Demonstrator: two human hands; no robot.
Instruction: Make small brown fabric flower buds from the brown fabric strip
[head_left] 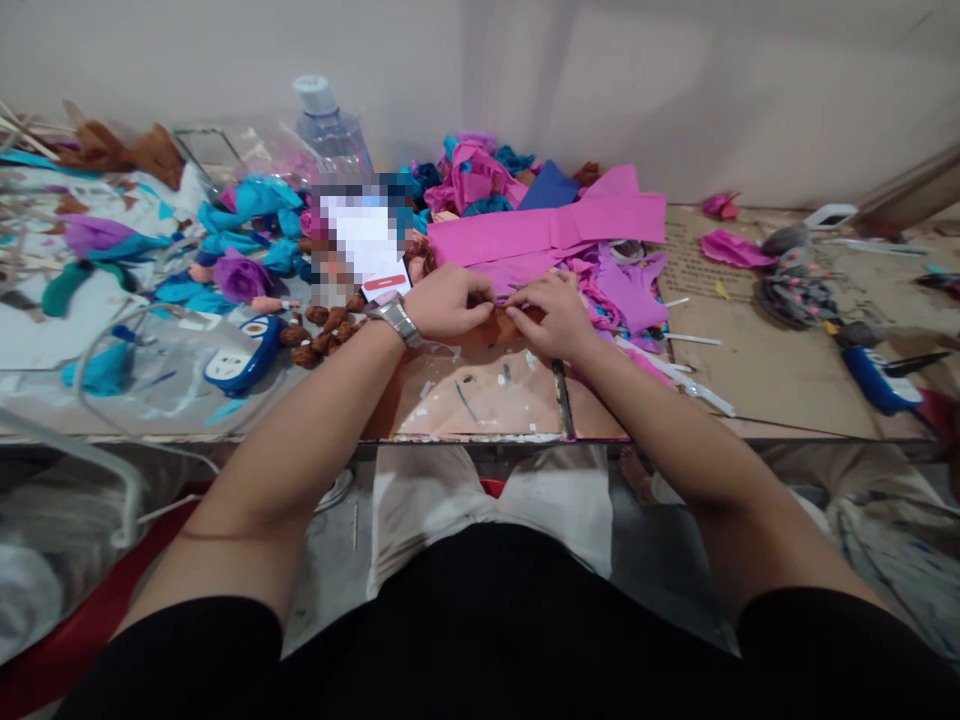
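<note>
My left hand (452, 302), with a metal watch (397, 318) on its wrist, is closed in a pinch above the table. Fingertips almost meeting it, my right hand (553, 312) is pinched too. Whatever lies between the fingers is too small to make out. Just beyond both hands is a folded strip of pink crepe paper (540, 232). Purple crepe paper scraps (630, 285) lie to the right of my right hand. Under my hands the table board (487, 385) is tan, spotted with white flecks and small bits.
A clear bottle (330, 130) and a partly blurred phone (386, 283) stand left of centre. Around them lie blue and purple paper flowers (240, 272), brown balls (319, 335) and a blue power strip (244, 355). Another power strip (881, 380) sits at right on cardboard (750, 370).
</note>
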